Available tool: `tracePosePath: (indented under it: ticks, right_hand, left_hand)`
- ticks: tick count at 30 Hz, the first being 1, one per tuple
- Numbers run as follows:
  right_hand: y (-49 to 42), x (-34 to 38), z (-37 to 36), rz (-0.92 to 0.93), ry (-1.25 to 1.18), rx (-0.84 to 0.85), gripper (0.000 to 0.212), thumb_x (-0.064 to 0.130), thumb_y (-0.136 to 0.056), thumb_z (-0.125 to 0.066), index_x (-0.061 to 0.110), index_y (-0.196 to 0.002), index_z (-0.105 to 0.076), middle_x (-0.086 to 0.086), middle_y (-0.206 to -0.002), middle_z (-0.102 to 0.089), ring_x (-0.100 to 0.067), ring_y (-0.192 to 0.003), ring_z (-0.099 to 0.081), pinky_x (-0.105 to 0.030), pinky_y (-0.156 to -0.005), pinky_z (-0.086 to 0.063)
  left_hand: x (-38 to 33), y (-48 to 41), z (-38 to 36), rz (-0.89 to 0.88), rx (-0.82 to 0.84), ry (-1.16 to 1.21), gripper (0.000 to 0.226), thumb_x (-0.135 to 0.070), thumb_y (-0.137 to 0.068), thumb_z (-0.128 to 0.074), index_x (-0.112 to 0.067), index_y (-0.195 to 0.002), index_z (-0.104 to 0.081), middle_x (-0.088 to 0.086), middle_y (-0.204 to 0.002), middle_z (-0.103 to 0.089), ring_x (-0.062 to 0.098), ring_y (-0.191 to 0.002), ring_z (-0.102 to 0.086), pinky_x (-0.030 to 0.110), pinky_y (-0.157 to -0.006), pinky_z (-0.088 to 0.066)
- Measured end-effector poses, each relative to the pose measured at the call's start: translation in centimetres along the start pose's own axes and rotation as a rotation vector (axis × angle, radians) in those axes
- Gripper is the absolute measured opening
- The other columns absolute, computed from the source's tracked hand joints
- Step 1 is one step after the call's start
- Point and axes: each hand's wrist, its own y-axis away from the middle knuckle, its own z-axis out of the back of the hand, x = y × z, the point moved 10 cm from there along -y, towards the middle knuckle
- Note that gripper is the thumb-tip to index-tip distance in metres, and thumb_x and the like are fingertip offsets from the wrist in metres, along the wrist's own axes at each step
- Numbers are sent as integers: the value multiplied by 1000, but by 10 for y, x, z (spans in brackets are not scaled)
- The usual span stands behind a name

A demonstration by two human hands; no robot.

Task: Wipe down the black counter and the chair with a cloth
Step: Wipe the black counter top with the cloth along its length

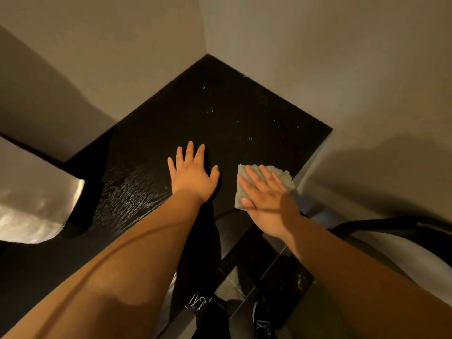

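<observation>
Cloth (pixel 286 181): lay flat at the near right edge of the black counter (pixel 220 113).
Right hand (pixel 266 201): straight fingers pressed on the cloth.
Left hand (pixel 193 177): spread flat on the counter, holding nothing.
White specks (pixel 210 110): farther off, toward the corner.
Room: walls (pixel 318 69) shut the far sides; open counter lay ahead and left.
Chair (pixel 381 225): low by the right arm.

dim warm light | soft wall shadows | wide-angle edge warp | slight blur
</observation>
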Motion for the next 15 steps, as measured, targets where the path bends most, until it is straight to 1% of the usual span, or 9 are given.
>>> tracePosePath:
  ticks: [1, 2, 3, 4, 6, 9, 11, 13, 15]
  right_hand:
    - [-8, -11, 0, 30, 19, 42, 67, 55, -101, -22, 32, -164, -25, 3, -173, -17, -30, -159, -11, -51, -129, -12]
    - [-17, -24, 1, 36, 48, 93, 71, 59, -99, -16, 35, -166, -13, 6, -174, -6, -28, -160, -2, -48, -130, -5]
    - [-28, -41, 2, 5, 78, 122, 72, 61, -99, -10, 36, -166, -2, 7, -174, 3, -27, -160, 4, -46, -130, 0]
    - [-41, -60, 10, -51, 104, 65, 72, 61, -99, -7, 35, -165, 3, 6, -174, 5, -27, -160, 5, -44, -129, 2]
    - [-65, -102, 29, -228, 124, -34, 69, 59, -102, -8, 33, -165, 3, 3, -175, 1, -29, -160, 1, -45, -130, -2]
    - [-89, -117, 32, -385, 62, 11, 67, 54, -105, -10, 30, -164, 10, 1, -174, 12, -31, -160, 9, -50, -129, 1]
    - [-91, -84, 32, -310, 16, 4, 66, 52, -105, -13, 29, -166, 3, -2, -175, 8, -33, -160, 8, -50, -129, 2]
    - [-78, -32, 29, -134, -18, -80, 66, 50, -103, -21, 29, -166, -18, -3, -175, -9, -33, -160, -3, -50, -129, -3]
    - [-61, 6, 16, 22, -5, -18, 69, 52, -99, -22, 30, -164, -24, 3, -174, -11, -28, -161, -4, -47, -129, -5]
  left_hand:
    - [4, -2, -2, 12, -6, -7, 77, -62, -102, -38, -31, -168, -16, 2, -178, -4, 30, -163, 4, 57, -130, 3]
    - [6, -3, -4, 17, -16, -19, 77, -63, -102, -36, -31, -168, -15, 1, -178, -3, 30, -163, 4, 57, -130, 3]
    - [7, -2, -5, 18, -29, -30, 77, -64, -101, -34, -32, -168, -14, 1, -178, -3, 29, -163, 4, 56, -131, 3]
    - [8, -1, -6, 18, -42, -35, 77, -65, -101, -32, -32, -169, -14, 0, -178, -3, 28, -163, 4, 55, -131, 3]
    - [6, -1, -6, 14, -61, -40, 78, -65, -99, -31, -34, -168, -13, 0, -178, -3, 28, -163, 4, 53, -131, 4]
    - [8, -6, -7, 13, -68, -46, 80, -66, -97, -32, -35, -168, -14, -1, -178, -3, 28, -163, 3, 53, -131, 4]
    - [9, -7, -9, 11, -57, -53, 81, -66, -96, -32, -35, -168, -14, -1, -178, -3, 28, -163, 3, 53, -131, 4]
    - [8, -7, -10, 5, -52, -54, 81, -66, -95, -32, -35, -168, -14, -1, -178, -3, 28, -163, 4, 53, -131, 3]
    - [9, -7, -9, -2, -59, -61, 82, -67, -94, -31, -34, -168, -14, -1, -178, -3, 28, -163, 4, 54, -131, 2]
